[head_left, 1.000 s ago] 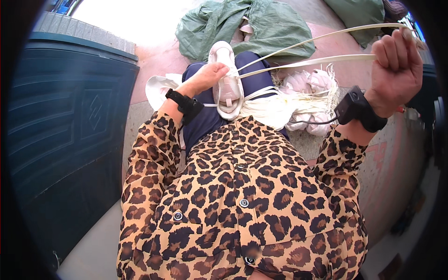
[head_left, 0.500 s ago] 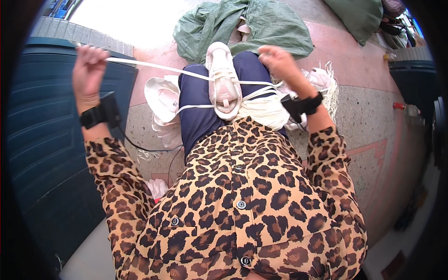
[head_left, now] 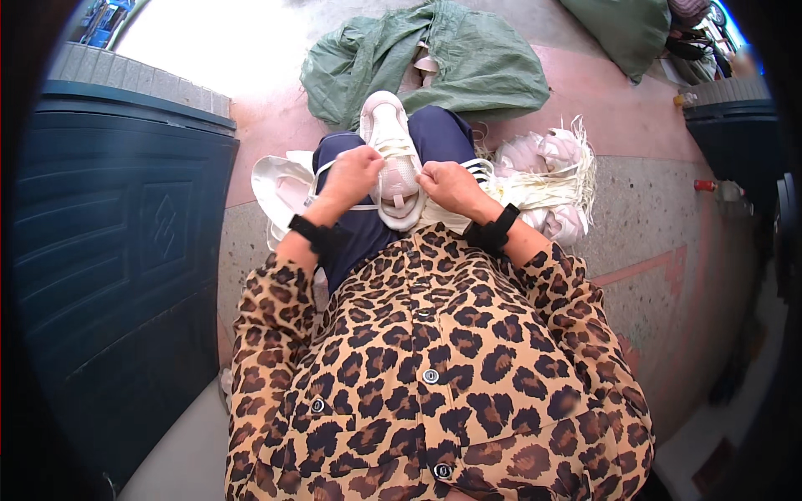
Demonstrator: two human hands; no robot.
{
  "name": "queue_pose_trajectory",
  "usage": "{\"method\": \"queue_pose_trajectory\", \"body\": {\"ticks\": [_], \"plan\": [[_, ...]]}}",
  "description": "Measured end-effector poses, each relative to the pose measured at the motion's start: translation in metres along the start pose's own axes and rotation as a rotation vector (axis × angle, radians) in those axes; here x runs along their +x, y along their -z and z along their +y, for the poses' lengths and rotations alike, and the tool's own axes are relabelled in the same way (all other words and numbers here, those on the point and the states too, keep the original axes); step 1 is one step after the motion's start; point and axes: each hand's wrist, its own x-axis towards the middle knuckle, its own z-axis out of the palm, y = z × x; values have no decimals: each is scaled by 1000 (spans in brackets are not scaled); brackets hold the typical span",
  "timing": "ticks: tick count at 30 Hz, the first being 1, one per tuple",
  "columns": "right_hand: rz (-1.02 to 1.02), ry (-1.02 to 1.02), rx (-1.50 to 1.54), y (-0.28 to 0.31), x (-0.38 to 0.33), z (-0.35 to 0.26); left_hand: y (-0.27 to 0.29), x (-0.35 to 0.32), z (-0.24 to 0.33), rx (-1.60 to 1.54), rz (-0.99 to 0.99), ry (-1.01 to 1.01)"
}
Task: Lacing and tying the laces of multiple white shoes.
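A pale pink and white sneaker rests on my lap between my thighs, toe away from me, its white shoelace threaded across the front. My left hand is closed at the shoe's left side, pinching the shoelace near the eyelets; a loop of lace hangs beside that hand. Across the tongue, my right hand has its fingers pinched together against the shoe's right edge. What those fingertips hold is too small to make out. White laces lie over my right thigh, partly behind the right hand.
Several pink and white shoe pieces with loose laces lie on the floor at my right. Another white shoe upper is at my left. A green sack lies ahead. A dark blue panelled door stands left.
My left hand has come in from the far left, where it held the lace stretched out, to the shoe. My right hand has come down and inward to the shoe's right edge.
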Motion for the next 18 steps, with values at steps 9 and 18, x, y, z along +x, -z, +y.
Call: {"method": "queue_pose_trajectory", "body": {"ticks": [9,18], "plan": [[40,-83,31,7,4,12,-20,-10,18,726,30,-21],[250,129,257,-6,16,-11,-14,8,-19,-285,-190,176]]}}
